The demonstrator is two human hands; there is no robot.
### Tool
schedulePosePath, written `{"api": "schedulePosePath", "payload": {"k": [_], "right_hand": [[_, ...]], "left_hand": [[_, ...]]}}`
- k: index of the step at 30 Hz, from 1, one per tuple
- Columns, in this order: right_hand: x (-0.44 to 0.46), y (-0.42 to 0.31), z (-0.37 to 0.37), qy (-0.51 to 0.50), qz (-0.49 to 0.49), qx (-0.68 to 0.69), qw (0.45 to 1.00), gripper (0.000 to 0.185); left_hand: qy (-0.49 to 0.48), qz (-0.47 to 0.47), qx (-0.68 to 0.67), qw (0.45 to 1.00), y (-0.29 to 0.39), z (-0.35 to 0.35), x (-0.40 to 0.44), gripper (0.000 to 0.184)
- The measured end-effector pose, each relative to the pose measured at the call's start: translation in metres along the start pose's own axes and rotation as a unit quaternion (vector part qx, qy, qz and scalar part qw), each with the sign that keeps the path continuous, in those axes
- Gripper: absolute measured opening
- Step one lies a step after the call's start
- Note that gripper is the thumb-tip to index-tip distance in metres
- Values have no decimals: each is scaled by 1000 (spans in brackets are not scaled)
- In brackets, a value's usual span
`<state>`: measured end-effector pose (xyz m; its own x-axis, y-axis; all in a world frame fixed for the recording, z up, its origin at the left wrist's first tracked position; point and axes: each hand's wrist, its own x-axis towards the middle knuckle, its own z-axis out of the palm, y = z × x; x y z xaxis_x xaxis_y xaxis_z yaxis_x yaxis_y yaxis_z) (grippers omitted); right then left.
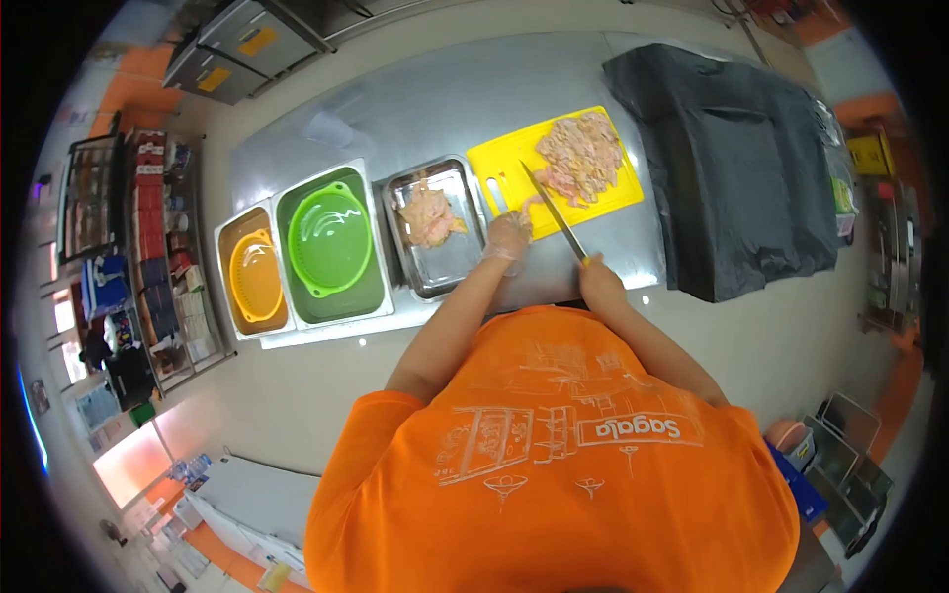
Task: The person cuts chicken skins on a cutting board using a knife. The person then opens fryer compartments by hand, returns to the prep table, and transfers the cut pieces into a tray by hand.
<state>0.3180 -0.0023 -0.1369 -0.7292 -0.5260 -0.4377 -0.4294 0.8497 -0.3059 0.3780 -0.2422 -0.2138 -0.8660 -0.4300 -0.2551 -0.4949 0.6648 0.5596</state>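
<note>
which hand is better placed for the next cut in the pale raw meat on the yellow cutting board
Probably the right hand: it grips the long steel knife, its blade over the yellow cutting board beside the pale meat. The left hand, in a clear glove, seems better suited to steadying.

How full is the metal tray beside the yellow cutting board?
Partly full: the metal tray holds a pile of pale raw meat, with bare metal showing around it.

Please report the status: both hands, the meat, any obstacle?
Left hand at raw meat strip. Right hand grips knife, blade over yellow cutting board. Chopped meat piled beside blade. No obstacle seen.
</note>
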Motion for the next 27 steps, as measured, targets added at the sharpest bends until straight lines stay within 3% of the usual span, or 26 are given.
{"api": "schedulePosePath", "payload": {"k": [2, 5, 6, 11, 15, 16, 18, 20, 23, 25, 26, 27], "right_hand": [[-10, 9, -6, -29, 19, -18, 999, 43], [-4, 0, -20, -18, 3, -52, 998, 39], [10, -5, -16, 1, -17, -48, 999, 39], [38, -30, -18, 24, -54, -23, 998, 41], [13, 27, -44, -39, -88, -11, 995, 39], [9, 44, -62, -48, -104, -10, 993, 39], [-2, 51, -110, 35, -88, 48, 994, 35], [7, 37, -141, 250, -46, 178, 951, 27], [50, -6, -158, 314, 105, 315, 889, 28], [60, -60, -150, 168, 4, 177, 970, 32], [58, -80, -150, 103, -180, 134, 969, 34], [55, -93, -154, 34, -358, 86, 929, 35]], "left_hand": [[50, 62, 105, 991, -29, 36, 6, 32], [36, -71, -113, 990, 2, 0, -13, 41], [37, -78, -107, 990, 9, -8, -16, 32], [18, -79, -101, 992, 17, -18, -19, 34], [68, -60, -98, 991, 24, -16, -33, 30], [79, -17, -89, 993, 25, -13, -36, 28], [99, 52, -72, 991, 22, -1, -46, 24], [118, 91, -61, 987, 18, 18, -56, 19], [97, 79, -105, 987, 27, 27, -66, 19], [65, 58, -105, 991, 33, 35, -66, 20], [52, 49, -81, 994, 34, 45, -63, 21], [38, 38, -57, 997, 35, 47, -64, 21]]}}
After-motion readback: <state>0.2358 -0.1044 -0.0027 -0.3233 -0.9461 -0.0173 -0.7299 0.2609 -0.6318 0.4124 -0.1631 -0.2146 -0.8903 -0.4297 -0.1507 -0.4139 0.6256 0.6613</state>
